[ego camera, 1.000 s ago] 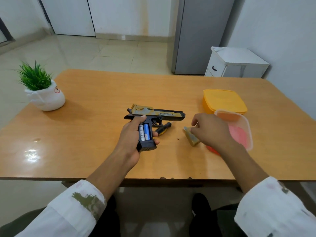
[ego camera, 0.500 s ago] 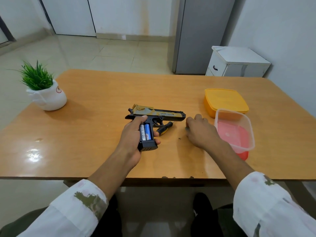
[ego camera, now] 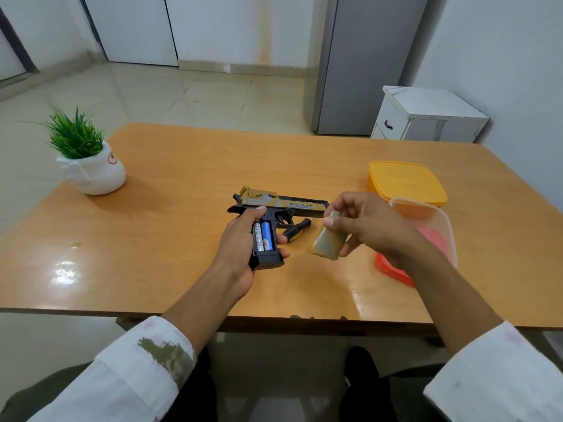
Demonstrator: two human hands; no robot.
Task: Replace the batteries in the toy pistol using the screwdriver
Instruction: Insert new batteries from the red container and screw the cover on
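Pistol (ego camera: 285,205) is on its side at the middle of the table (ego camera: 170,214), grip toward the person, and the left hand (ego camera: 239,249) curls round that grip, thumb up by the frame. Its compartment is open, with two batteries (ego camera: 263,240) side by side inside. The right hand (ego camera: 376,228) hovers just right of the grip, thumb and fingers pinching the cover (ego camera: 326,243). The screwdriver (ego camera: 297,231) lies on the table between the hands, below the barrel.
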